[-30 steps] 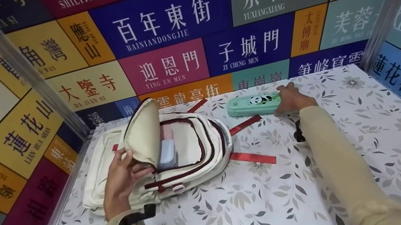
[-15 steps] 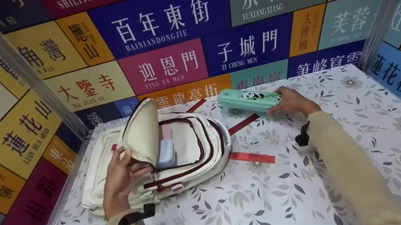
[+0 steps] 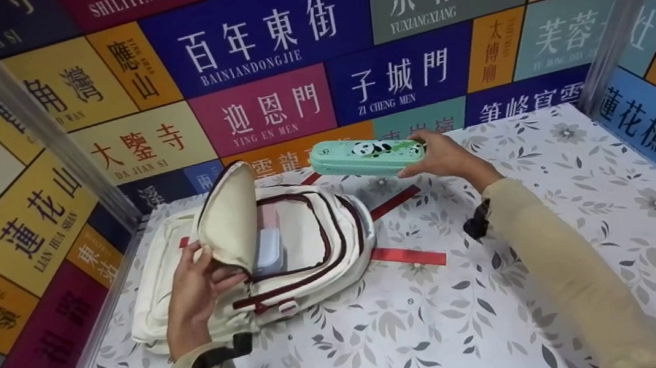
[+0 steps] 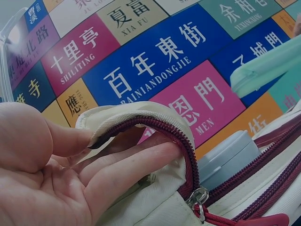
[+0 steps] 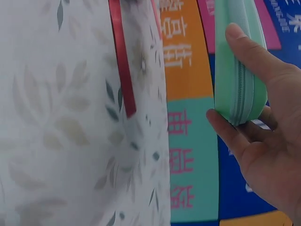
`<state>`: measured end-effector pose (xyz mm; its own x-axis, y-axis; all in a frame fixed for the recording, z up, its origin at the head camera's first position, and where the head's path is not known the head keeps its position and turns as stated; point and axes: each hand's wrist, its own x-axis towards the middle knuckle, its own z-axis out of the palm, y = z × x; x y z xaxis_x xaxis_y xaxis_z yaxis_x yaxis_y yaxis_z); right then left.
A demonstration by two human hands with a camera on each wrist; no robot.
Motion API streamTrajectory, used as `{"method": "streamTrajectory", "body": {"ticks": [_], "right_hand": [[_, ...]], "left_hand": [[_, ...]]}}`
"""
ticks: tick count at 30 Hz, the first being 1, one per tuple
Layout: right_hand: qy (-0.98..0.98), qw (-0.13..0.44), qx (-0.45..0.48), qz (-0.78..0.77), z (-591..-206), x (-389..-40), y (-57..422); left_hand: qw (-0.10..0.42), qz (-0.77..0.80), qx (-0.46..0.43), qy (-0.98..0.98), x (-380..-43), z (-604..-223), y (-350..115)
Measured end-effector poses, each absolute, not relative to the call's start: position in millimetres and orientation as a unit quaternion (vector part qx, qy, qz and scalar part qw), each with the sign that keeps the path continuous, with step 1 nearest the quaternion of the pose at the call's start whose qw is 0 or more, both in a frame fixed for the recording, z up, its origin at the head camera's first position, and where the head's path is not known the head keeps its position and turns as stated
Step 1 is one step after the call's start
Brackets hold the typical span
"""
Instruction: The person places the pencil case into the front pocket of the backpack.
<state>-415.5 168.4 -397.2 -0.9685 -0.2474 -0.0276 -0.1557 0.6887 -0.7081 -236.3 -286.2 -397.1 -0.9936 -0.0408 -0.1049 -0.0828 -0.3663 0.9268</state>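
Note:
A cream backpack (image 3: 167, 289) with dark red zips lies on the table, its front pocket unzipped. My left hand (image 3: 195, 295) pinches the edge of the pocket flap (image 3: 232, 219) between thumb and fingers and holds it raised; the left wrist view shows the thumb on the zip edge. Inside the pocket are a pale blue box (image 3: 268, 251) and something pink (image 3: 268, 217). Right of the bag, my right hand (image 3: 445, 158) grips one end of a mint green zipped pencil case (image 3: 365, 158) with a panda print. The right wrist view shows the case (image 5: 240, 70) held above the table.
Red straps (image 3: 408, 256) stick out from the bag's right end over the floral-patterned table cover (image 3: 382, 338). A wall of coloured street-name panels (image 3: 262, 37) stands behind the table. Clear upright posts (image 3: 624, 20) rise at its back corners.
My right hand has lifted the pencil case off the table and carried it left toward the backpack. The left hand keeps holding the flap in about the same place.

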Motion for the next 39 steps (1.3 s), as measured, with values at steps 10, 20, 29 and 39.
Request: {"method": "streamTrajectory", "body": {"ticks": [10, 20, 29, 39], "right_hand": [[0.911, 0.029, -0.141, -0.387, -398, -406, 114], [0.919, 0.041, -0.208, -0.332, -399, -397, 60], [0.931, 0.036, -0.226, -0.283, -393, -394, 43], [0.938, 0.037, -0.247, -0.241, -375, -387, 34]], "left_hand": [[0.014, 0.828, -0.032, 0.56, -236, -397, -289], [0.002, 0.827, -0.035, 0.562, -235, -397, -288], [0.006, 0.826, -0.048, 0.562, -237, -396, -284], [0.012, 0.827, -0.017, 0.562, -235, -399, -285]]}}
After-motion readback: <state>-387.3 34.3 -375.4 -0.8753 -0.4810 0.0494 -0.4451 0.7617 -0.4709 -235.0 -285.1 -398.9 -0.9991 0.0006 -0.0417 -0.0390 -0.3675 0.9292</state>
